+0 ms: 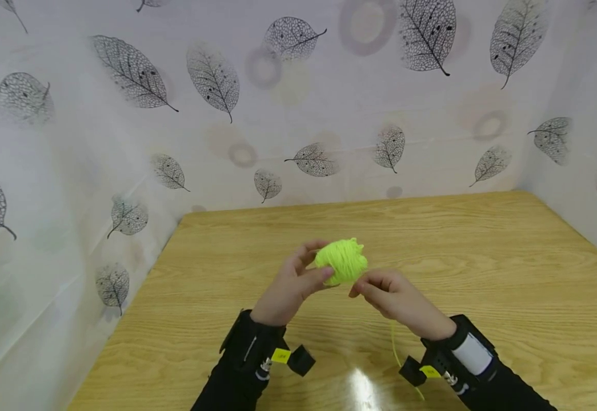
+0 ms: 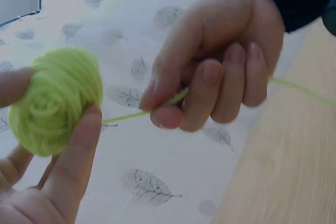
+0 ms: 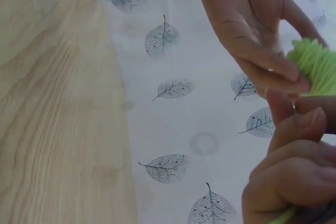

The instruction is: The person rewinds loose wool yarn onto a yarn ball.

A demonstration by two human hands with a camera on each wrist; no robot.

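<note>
A ball of neon yellow yarn is held up above the table by my left hand, its thumb and fingers gripping the near end. In the left wrist view the wound end of the yarn ball faces the camera. Just to the right, my right hand pinches the yarn strand between thumb and forefinger, with the other fingers curled. Between the ball and this pinch the strand runs straight. From the right hand a loose tail of yarn hangs toward the table. The right wrist view shows only part of the ball.
Below both hands lies a light wooden table. A pale curtain with printed leaves stands behind it and along its sides. Each wrist wears a black strap with a small camera block.
</note>
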